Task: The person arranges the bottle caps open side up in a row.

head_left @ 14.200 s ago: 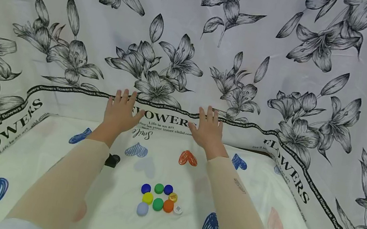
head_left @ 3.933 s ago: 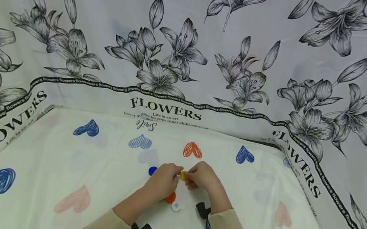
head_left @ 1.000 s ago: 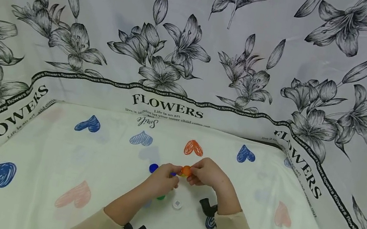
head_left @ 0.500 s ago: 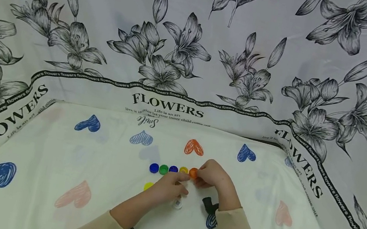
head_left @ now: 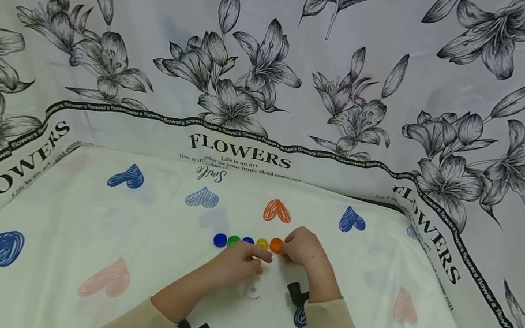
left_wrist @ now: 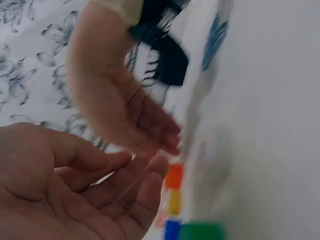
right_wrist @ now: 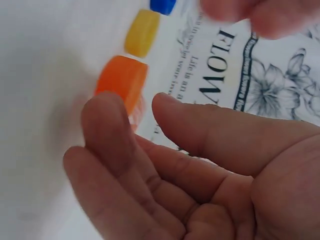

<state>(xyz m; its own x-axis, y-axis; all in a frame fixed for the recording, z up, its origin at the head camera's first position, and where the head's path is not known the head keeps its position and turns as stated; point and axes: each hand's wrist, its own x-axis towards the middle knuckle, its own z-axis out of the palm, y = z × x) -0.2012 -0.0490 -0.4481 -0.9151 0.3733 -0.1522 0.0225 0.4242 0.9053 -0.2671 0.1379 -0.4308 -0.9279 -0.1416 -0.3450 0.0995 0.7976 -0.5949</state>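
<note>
A: Starting at the left of the head view, what writing can be read?

B: "FLOWERS" runs slanted up the patterned cloth [head_left: 1, 182] at lower left, again straight across the centre with "Life is an art" beneath it, and once more at right. On the white sheet [head_left: 72, 224] the word "Smile" shows upside down.

A: And the caps?

B: A row sits just below centre: blue cap [head_left: 220, 240], green cap [head_left: 234, 240], a second blue one mostly behind the fingers, yellow cap [head_left: 262, 243], orange cap [head_left: 276, 245]. A white cap [head_left: 253, 292] lies lower, below the left hand.

A: The hands?

B: The left hand [head_left: 240, 260] hovers in front of the row, fingers loosely bent, gripping nothing. The right hand [head_left: 303, 247] lies just right of the orange cap (fingers relaxed, off it).

A: What do the wrist views add?

B: The right wrist view shows a gap between fingertips [right_wrist: 107, 120] and orange cap [right_wrist: 122, 80], unseen from the head. The left wrist view, blurred, shows that hand's empty palm [left_wrist: 75, 195].
</note>
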